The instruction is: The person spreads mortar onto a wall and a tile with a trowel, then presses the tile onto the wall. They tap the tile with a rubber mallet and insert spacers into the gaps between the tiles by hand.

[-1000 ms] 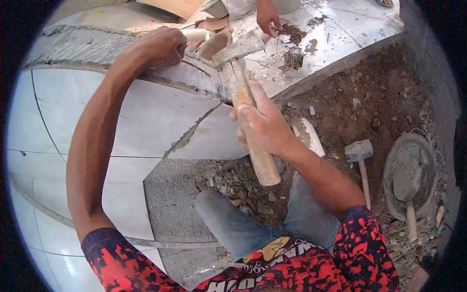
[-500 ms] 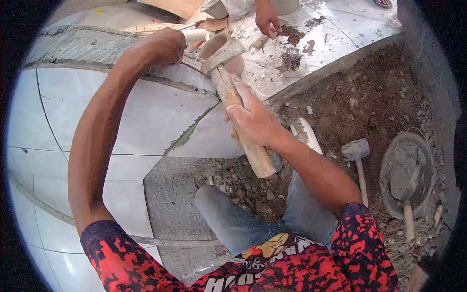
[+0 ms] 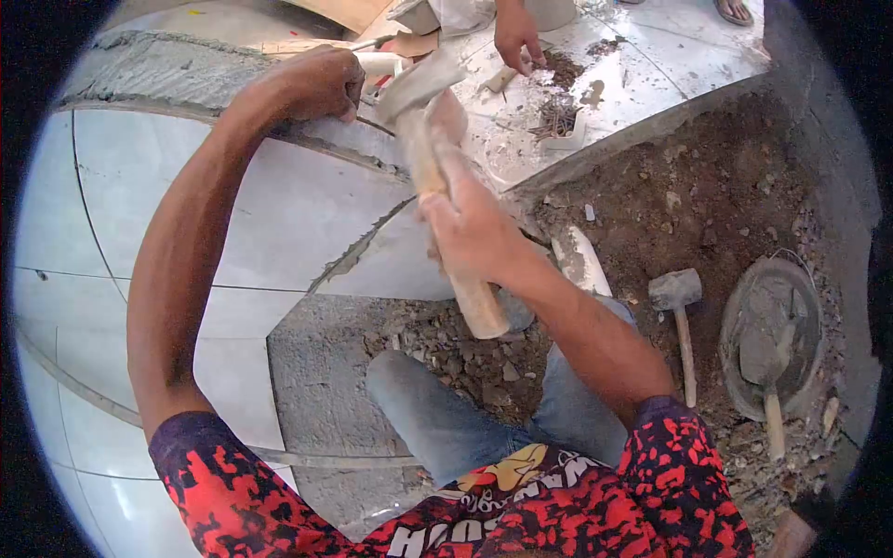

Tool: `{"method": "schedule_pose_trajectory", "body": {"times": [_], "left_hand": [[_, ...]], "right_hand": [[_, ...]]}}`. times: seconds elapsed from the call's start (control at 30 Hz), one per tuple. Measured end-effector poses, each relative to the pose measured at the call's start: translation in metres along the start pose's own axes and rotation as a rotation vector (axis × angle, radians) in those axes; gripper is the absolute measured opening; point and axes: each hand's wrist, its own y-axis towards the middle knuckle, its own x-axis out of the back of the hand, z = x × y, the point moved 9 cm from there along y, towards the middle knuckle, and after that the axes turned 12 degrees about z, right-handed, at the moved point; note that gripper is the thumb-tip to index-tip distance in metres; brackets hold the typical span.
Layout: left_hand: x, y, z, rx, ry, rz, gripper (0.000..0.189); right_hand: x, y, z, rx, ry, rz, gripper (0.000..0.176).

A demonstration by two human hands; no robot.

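Note:
My right hand [image 3: 470, 228] grips the wooden handle of a hammer [image 3: 423, 139], whose metal head is raised near the top edge of a white tiled wall [image 3: 260, 223]. My left hand [image 3: 312, 84] is closed around a thin metal chisel [image 3: 365, 45] held against the mortar along the wall's top. The hammer head sits just right of my left fist.
Another person's hand [image 3: 513, 35] rests on the dirty floor beyond the wall, near a pile of nails [image 3: 558, 116]. A rubber mallet [image 3: 677, 302] lies on the dirt at right, beside a pan of mortar with a trowel [image 3: 767, 349]. Rubble lies by my knee [image 3: 409, 391].
The hammer head has swung up and left toward my left fist. My right hand rose with it. The left hand kept its place on the wall's top.

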Motion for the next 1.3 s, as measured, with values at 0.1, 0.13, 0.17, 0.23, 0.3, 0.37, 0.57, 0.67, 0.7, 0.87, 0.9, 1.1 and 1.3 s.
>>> {"method": "schedule_pose_trajectory", "body": {"times": [0.1, 0.13, 0.17, 0.23, 0.3, 0.37, 0.57, 0.67, 0.7, 0.87, 0.9, 1.1, 1.3], "left_hand": [[0.002, -0.001, 0.000, 0.053, 0.036, -0.022, 0.014], [0.005, -0.005, -0.005, 0.026, 0.067, -0.045, 0.014], [0.006, -0.008, -0.010, -0.001, 0.098, -0.064, 0.014], [0.006, -0.010, -0.011, 0.029, 0.093, -0.051, 0.014], [0.004, -0.007, -0.008, 0.056, 0.092, -0.045, 0.014], [-0.002, 0.001, -0.001, 0.035, 0.104, -0.036, 0.014], [-0.001, -0.001, -0.006, 0.097, 0.127, 0.031, 0.015], [0.003, -0.005, -0.016, 0.016, 0.146, 0.007, 0.016], [0.002, -0.002, -0.018, 0.012, 0.197, 0.036, 0.016], [-0.003, -0.003, -0.017, 0.026, 0.221, 0.050, 0.016], [0.001, -0.003, -0.017, -0.008, 0.208, 0.001, 0.016], [-0.004, 0.003, -0.009, -0.008, 0.190, 0.024, 0.015], [-0.003, 0.001, -0.012, 0.030, 0.240, 0.020, 0.013]], "right_hand": [[0.005, -0.004, 0.001, 0.036, -0.015, -0.020, 0.064], [0.013, -0.009, 0.009, 0.133, 0.008, -0.110, 0.065], [0.010, -0.007, 0.008, 0.129, 0.007, -0.107, 0.065], [0.013, -0.008, 0.005, 0.136, -0.031, -0.224, 0.064], [0.006, 0.005, -0.004, 0.085, -0.109, -0.112, 0.064], [0.001, 0.007, -0.009, 0.032, -0.184, -0.007, 0.064], [0.007, 0.003, -0.009, 0.199, -0.319, -0.149, 0.053], [0.010, 0.003, -0.014, -0.004, -0.001, 0.010, 0.063], [0.011, 0.002, -0.016, 0.037, -0.073, -0.080, 0.062], [0.008, 0.001, -0.013, -0.009, -0.008, 0.052, 0.061], [0.010, -0.001, -0.013, 0.020, -0.010, -0.039, 0.061], [0.012, -0.004, -0.025, -0.018, 0.014, -0.044, 0.063], [0.019, -0.003, -0.025, -0.011, -0.027, -0.079, 0.065]]}}
